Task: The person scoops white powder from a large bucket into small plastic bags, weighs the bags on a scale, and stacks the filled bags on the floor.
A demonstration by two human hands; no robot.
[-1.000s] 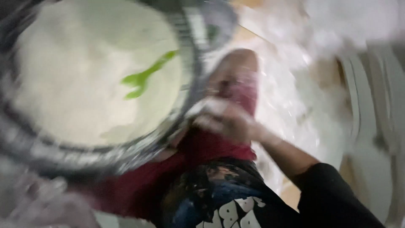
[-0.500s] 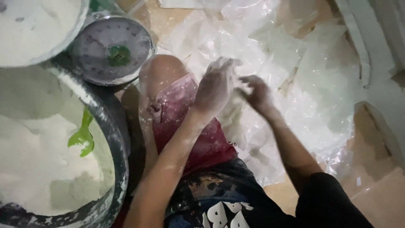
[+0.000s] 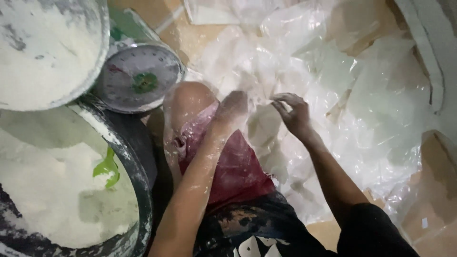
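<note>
clear plastic bags lie in a crumpled heap on the floor, spread from the middle of the view to the right and up to the top edge, with brown cardboard showing under them. both hands are at the near left edge of that heap. the right hand has its fingers curled and drawn together on a fold of the plastic; it seems to pinch the film, though the film is too sheer to be sure how much it has hold of. the left hand, dusted white, is just beside it, knuckles up, fingers bent down into the same fold; whether it grips the plastic cannot be told. the left forearm runs down over a bent knee and red shorts, both powdered white. left of the knee, touching it or nearly so, a round dial scale lies face up. above and left of the scale is a pale bowl of white powder. lower left, a big dark tub holds more powder, with a green scoop half sunk in it.
</note>
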